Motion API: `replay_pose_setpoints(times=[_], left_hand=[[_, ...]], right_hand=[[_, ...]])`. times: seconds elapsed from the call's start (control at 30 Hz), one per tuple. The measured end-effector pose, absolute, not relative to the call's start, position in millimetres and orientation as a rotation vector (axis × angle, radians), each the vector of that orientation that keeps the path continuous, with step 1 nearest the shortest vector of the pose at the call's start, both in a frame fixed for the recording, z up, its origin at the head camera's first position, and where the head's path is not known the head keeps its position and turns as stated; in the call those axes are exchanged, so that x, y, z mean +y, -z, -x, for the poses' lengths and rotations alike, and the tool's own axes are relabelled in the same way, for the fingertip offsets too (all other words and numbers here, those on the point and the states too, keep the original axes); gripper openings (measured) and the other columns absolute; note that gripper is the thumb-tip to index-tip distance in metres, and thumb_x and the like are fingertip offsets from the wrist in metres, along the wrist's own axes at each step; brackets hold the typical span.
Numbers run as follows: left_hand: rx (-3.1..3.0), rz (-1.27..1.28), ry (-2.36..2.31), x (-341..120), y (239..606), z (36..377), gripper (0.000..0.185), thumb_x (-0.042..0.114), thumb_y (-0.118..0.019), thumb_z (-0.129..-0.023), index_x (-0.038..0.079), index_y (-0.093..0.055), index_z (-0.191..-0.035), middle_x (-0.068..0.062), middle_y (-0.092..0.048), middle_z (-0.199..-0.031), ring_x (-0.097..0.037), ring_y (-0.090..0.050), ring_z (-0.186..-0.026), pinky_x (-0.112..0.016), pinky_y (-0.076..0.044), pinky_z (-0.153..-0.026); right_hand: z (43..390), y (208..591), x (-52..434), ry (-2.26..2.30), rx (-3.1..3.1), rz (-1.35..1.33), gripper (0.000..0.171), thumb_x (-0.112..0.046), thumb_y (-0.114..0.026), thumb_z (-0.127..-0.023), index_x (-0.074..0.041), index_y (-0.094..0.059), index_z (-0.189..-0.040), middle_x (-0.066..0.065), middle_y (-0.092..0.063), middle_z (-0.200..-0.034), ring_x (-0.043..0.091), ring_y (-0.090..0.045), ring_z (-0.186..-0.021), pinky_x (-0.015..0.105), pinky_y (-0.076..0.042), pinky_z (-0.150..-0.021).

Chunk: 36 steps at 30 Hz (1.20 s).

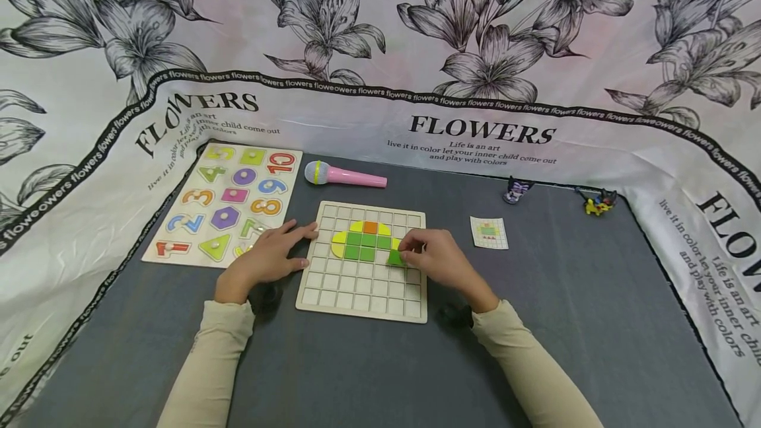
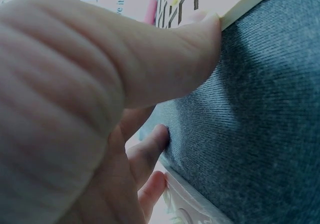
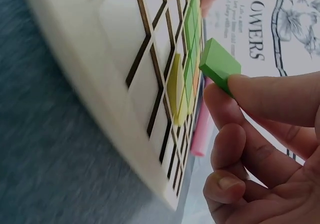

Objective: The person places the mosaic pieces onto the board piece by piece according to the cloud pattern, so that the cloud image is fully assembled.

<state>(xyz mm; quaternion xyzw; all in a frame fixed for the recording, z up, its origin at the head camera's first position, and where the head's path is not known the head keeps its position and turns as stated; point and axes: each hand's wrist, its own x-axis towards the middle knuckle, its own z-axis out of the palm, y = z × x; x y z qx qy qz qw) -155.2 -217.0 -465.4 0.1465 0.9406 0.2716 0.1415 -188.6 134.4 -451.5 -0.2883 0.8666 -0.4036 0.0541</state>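
Note:
A pale wooden grid board [image 1: 362, 292] lies on the grey mat, with yellow, orange and green tiles [image 1: 362, 240] set in its upper rows. My right hand [image 1: 431, 257] pinches a green square tile [image 1: 395, 257] between thumb and fingers, just above the board's right side; the right wrist view shows this green tile [image 3: 219, 64] held clear of the grid board [image 3: 125, 79]. My left hand [image 1: 270, 256] rests with straight fingers on the board's left edge, and in the left wrist view its thumb [image 2: 165, 59] presses against that edge of the grid board [image 2: 245, 4].
A number-and-shape puzzle board [image 1: 226, 200] lies left of the grid. A pink toy microphone [image 1: 345, 176] lies behind it. A small pattern card [image 1: 489, 232] sits to the right, with two small toy figures [image 1: 517, 190] [image 1: 596, 202] farther back. Flower-printed cloth surrounds the mat.

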Motion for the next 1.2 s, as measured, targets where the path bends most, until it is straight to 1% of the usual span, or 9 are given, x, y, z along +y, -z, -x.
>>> replay_pose_setpoints(times=[0.23, 0.37, 0.47, 0.57, 0.7, 0.8, 0.9, 1.0, 1.2], left_hand=[[2.709, -0.414, -0.779, -213.6, 465.0, 155.4, 0.068, 0.015, -0.073, -0.103, 0.008, -0.044, -0.164, -0.019, -0.043, -0.166, -0.046, -0.017, -0.160, -0.068, -0.011, -0.125], [2.710, -0.420, -0.776, -211.4, 464.6, 156.0, 0.068, 0.015, -0.073, -0.103, 0.008, -0.044, -0.163, -0.019, -0.044, -0.166, -0.047, -0.017, -0.160, -0.068, -0.012, -0.125], [2.713, -0.427, -0.774, -209.9, 463.6, 155.9, 0.067, 0.015, -0.074, -0.102, 0.008, -0.045, -0.163, -0.019, -0.044, -0.166, -0.047, -0.018, -0.160, -0.069, -0.012, -0.125], [2.715, -0.432, -0.777, -209.2, 462.8, 155.9, 0.067, 0.015, -0.074, -0.102, 0.008, -0.045, -0.163, -0.019, -0.043, -0.166, -0.047, -0.018, -0.160, -0.069, -0.012, -0.125], [2.715, -0.434, -0.770, -209.2, 462.6, 156.3, 0.067, 0.015, -0.074, -0.102, 0.008, -0.045, -0.163, -0.019, -0.043, -0.166, -0.047, -0.018, -0.160, -0.069, -0.013, -0.125], [2.708, -0.417, -0.767, -209.7, 462.6, 156.2, 0.066, 0.015, -0.074, -0.102, 0.008, -0.046, -0.162, -0.019, -0.040, -0.168, -0.046, -0.017, -0.160, -0.068, -0.013, -0.125], [2.698, -0.398, -0.773, -210.4, 463.0, 155.6, 0.065, 0.015, -0.073, -0.103, 0.008, -0.047, -0.162, -0.019, -0.038, -0.169, -0.046, -0.016, -0.161, -0.068, -0.011, -0.126], [2.698, -0.401, -0.776, -211.4, 463.7, 155.3, 0.065, 0.015, -0.073, -0.103, 0.008, -0.047, -0.162, -0.020, -0.038, -0.169, -0.046, -0.016, -0.160, -0.068, -0.011, -0.126], [2.718, -0.420, -0.780, -215.3, 462.8, 155.3, 0.065, 0.015, -0.074, -0.102, 0.007, -0.048, -0.161, -0.020, -0.040, -0.168, -0.048, -0.018, -0.160, -0.068, -0.011, -0.125]], right_hand=[[192.8, 452.7, 117.7, 1.126, 2.676, 0.946, 0.008, 0.000, -0.076, -0.095, -0.006, -0.078, -0.092, -0.002, -0.071, -0.084, 0.014, -0.062, -0.075, 0.032, -0.052, -0.067], [195.4, 456.0, 113.3, 1.051, 2.690, 0.968, 0.008, 0.000, -0.075, -0.095, -0.007, -0.077, -0.092, -0.003, -0.070, -0.083, 0.012, -0.061, -0.075, 0.032, -0.053, -0.067], [196.0, 457.0, 111.7, 0.995, 2.711, 0.991, 0.008, 0.000, -0.076, -0.094, -0.007, -0.078, -0.090, -0.003, -0.070, -0.082, 0.013, -0.061, -0.076, 0.034, -0.054, -0.068], [195.7, 456.2, 110.1, 0.949, 2.740, 1.028, 0.009, 0.001, -0.078, -0.093, -0.007, -0.078, -0.087, -0.001, -0.070, -0.082, 0.018, -0.061, -0.078, 0.038, -0.054, -0.073], [196.5, 457.1, 107.7, 0.887, 2.774, 1.094, 0.012, 0.002, -0.079, -0.091, -0.007, -0.076, -0.083, -0.001, -0.068, -0.080, 0.022, -0.061, -0.082, 0.044, -0.053, -0.083], [197.2, 458.4, 105.3, 0.851, 2.773, 1.140, 0.016, 0.004, -0.078, -0.090, -0.008, -0.075, -0.081, -0.002, -0.066, -0.078, 0.021, -0.059, -0.081, 0.044, -0.052, -0.086], [196.9, 458.6, 103.6, 0.825, 2.761, 1.168, 0.016, 0.005, -0.077, -0.090, -0.009, -0.075, -0.081, -0.004, -0.066, -0.077, 0.019, -0.057, -0.078, 0.042, -0.051, -0.084], [195.0, 456.1, 105.1, 0.843, 2.744, 1.141, 0.013, 0.001, -0.077, -0.091, -0.009, -0.077, -0.083, -0.005, -0.068, -0.078, 0.016, -0.057, -0.078, 0.039, -0.051, -0.080], [185.6, 445.0, 122.6, 1.059, 2.680, 0.953, 0.008, -0.003, -0.076, -0.094, -0.009, -0.077, -0.089, -0.005, -0.068, -0.083, 0.015, -0.059, -0.080, 0.035, -0.051, -0.071]])
